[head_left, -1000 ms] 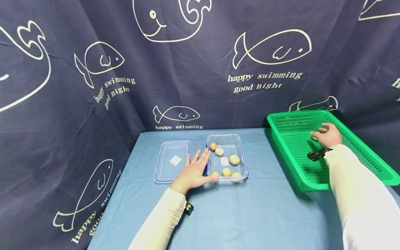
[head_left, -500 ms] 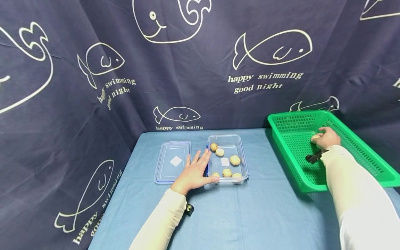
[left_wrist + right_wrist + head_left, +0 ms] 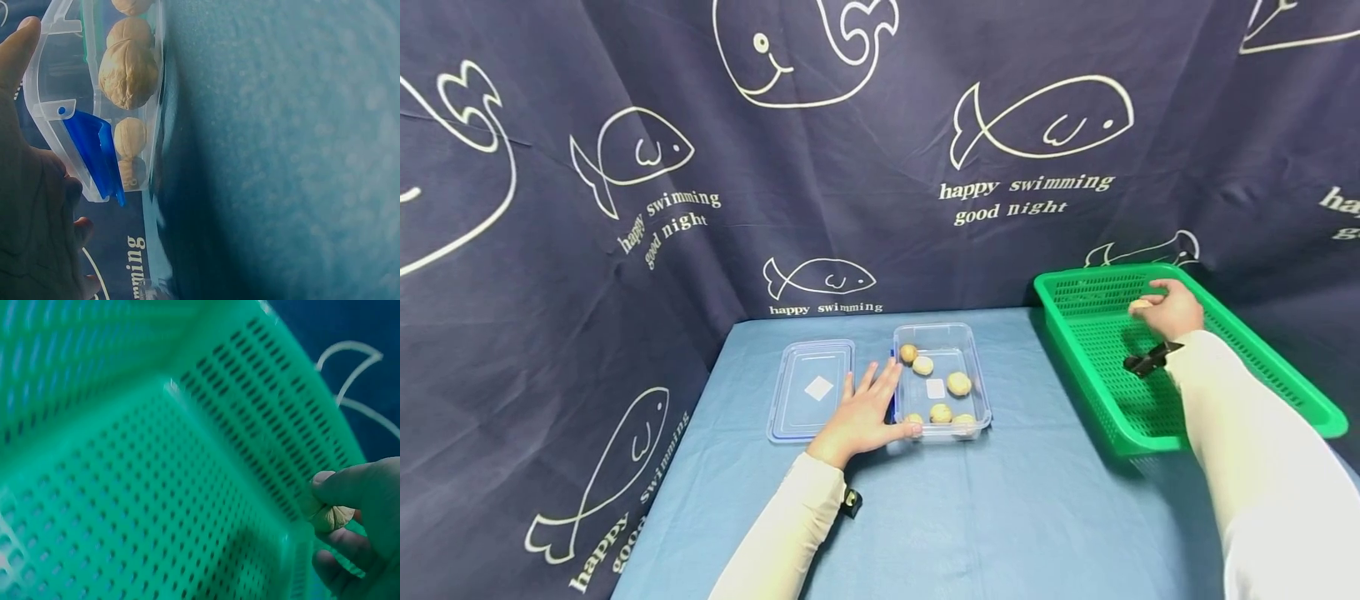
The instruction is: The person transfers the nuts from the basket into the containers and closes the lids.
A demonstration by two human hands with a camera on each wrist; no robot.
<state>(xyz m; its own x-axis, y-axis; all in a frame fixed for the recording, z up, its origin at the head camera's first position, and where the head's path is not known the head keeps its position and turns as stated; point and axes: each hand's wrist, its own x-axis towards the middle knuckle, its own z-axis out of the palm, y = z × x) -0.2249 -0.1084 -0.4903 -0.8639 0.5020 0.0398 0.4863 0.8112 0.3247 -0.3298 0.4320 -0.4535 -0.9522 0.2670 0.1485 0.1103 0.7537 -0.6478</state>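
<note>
Between thumb and fingers my right hand (image 3: 1174,311) pinches a walnut (image 3: 332,517), held above the floor of the green plastic basket (image 3: 1082,392). In the right wrist view the thumb lies over the walnut's top. My left hand (image 3: 861,419) rests with spread, straight fingers against the left side of a clear plastic container (image 3: 977,367). Its thumb touches the container's near left corner. Several walnuts lie inside, among them a larger one (image 3: 128,75) near the wall in the left wrist view. A blue latch (image 3: 94,153) hangs folded down from the container's rim.
A clear lid (image 3: 797,417) with a blue edge lies flat on the blue tablecloth (image 3: 955,517), left of the container. A dark curtain (image 3: 880,208) with fish drawings hangs behind and to the left. Tablecloth stretches between container and basket.
My right hand has closed its fingers on the walnut and lifted it slightly up and to the left within the basket. The left hand stays against the container.
</note>
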